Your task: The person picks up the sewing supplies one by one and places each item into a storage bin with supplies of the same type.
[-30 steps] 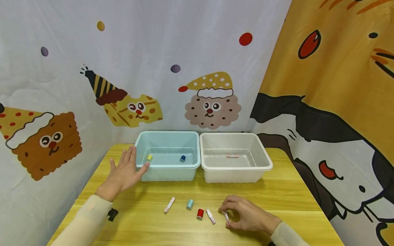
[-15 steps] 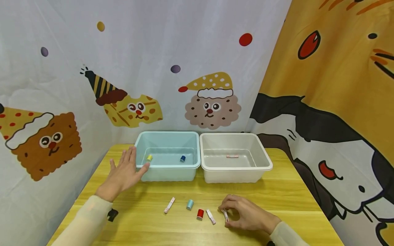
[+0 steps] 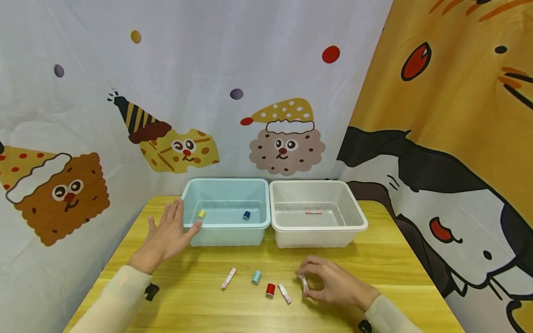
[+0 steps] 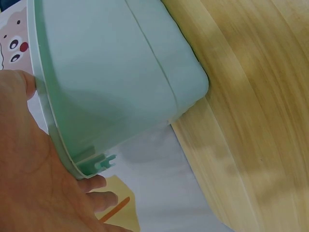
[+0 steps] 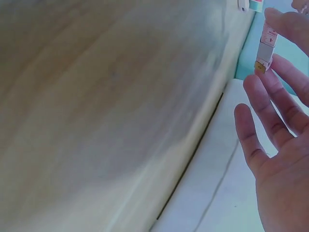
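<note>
My right hand pinches a folded tape measure between thumb and fingertips, close over the table. In the right wrist view the tape measure shows pink printed marks and a brass-coloured end. My left hand rests at the left front corner of the light blue bin, fingers extended and thumb at its rim. To the left of my right hand lie another folded tape measure, a red thread spool, a light blue thread spool and a further folded tape measure.
Inside the light blue bin lie a yellow spool and a navy spool. Beside it stands a white bin holding a pink folded tape measure. Both bins stand at the table's back edge, against a printed curtain.
My right hand has risen slightly from the table with the tape measure in its fingertips. My left hand keeps its place at the light blue bin.
</note>
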Available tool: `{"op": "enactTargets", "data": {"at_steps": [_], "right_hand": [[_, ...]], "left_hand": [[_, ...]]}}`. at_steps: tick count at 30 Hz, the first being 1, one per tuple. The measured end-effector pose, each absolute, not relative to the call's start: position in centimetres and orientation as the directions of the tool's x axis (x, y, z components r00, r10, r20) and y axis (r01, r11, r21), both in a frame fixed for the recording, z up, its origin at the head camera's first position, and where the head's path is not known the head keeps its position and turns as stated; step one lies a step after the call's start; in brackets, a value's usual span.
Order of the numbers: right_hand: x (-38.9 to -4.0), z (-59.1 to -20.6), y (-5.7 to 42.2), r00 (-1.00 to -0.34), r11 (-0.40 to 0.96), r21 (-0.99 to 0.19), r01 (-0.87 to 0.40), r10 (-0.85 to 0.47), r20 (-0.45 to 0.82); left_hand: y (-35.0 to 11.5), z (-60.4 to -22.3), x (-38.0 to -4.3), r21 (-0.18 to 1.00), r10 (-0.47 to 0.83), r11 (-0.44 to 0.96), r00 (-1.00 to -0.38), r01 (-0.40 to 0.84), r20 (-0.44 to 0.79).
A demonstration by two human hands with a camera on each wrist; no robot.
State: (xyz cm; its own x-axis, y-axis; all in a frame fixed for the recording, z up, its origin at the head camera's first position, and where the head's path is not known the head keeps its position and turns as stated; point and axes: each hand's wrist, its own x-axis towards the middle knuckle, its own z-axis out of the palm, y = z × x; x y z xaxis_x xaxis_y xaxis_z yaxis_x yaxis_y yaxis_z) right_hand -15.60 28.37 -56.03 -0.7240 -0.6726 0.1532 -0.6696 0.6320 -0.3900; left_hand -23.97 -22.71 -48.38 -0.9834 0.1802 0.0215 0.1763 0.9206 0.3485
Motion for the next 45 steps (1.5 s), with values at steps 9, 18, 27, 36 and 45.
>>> {"op": "enactTargets", "data": {"at_steps": [9,18,27,36,45], "right_hand": [[-16.2,-54.8,28.1,-0.691,0.6,-0.364,-0.713,-0.69,0.216],[-16.9,-52.7,27.8,-0.7,0.621,-0.333,-0.71,-0.672,0.241],[-17.7,-51.0,27.5,-0.674,0.617,-0.272,-0.739,-0.676,0.299],[-18.5,-49.3,27.1,-0.636,0.59,-0.239,-0.771,-0.7,0.324],[-19.4,-47.1,26.5,-0.643,0.588,-0.26,-0.766,-0.686,0.341]], "left_hand": [[-22.8,-48.3,-24.2,0.351,0.18,0.92,-0.983,0.177,0.023],[-22.8,-48.2,-24.0,0.347,0.179,0.921,-0.983,0.178,0.029],[-22.7,-48.0,-23.8,0.346,0.176,0.921,-0.983,0.18,0.045],[-22.7,-47.9,-23.9,0.343,0.164,0.924,-0.985,0.17,0.046],[-22.6,-47.9,-23.7,0.352,0.162,0.921,-0.986,0.165,0.041]]}}
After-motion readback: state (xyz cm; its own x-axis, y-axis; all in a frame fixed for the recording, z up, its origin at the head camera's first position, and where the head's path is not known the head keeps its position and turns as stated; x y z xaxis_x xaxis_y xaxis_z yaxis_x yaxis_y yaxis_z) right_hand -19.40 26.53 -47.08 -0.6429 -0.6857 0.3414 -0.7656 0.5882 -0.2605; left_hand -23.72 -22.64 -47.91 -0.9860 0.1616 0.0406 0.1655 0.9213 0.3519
